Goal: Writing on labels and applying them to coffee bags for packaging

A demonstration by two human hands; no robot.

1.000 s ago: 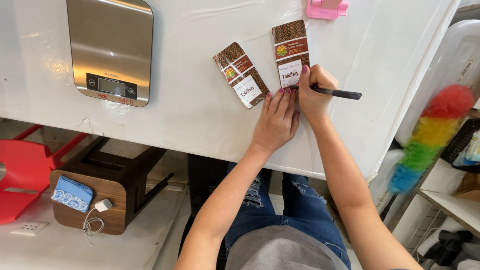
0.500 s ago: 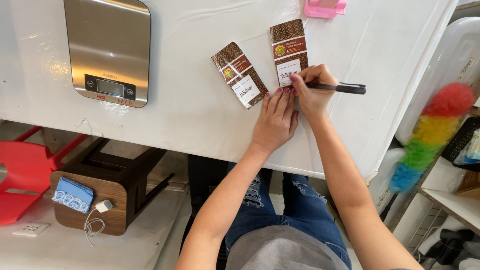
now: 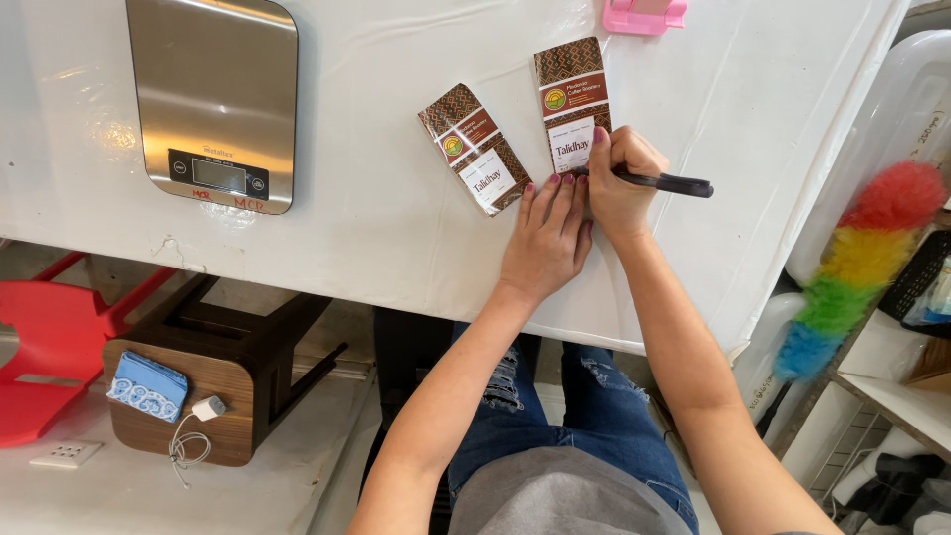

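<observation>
I counted two flat brown patterned packets with white labels (image 3: 475, 149) (image 3: 573, 99) on the white table (image 3: 396, 238), one black pen (image 3: 659, 182), one brushed steel kitchen scale (image 3: 216, 99) and one pink plastic holder (image 3: 644, 14). Off the table I counted one rainbow-coloured feather duster (image 3: 852, 267), one dark wooden stool (image 3: 218, 376) bearing one blue pouch (image 3: 146, 386) and one white charger plug (image 3: 208, 408), and one red plastic chair (image 3: 40, 367).

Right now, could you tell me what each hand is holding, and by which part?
The right hand grips a black pen near its writing end. The left hand holds nothing; it lies flat, fingertips pressing the lower edge of the brown packet.
</observation>
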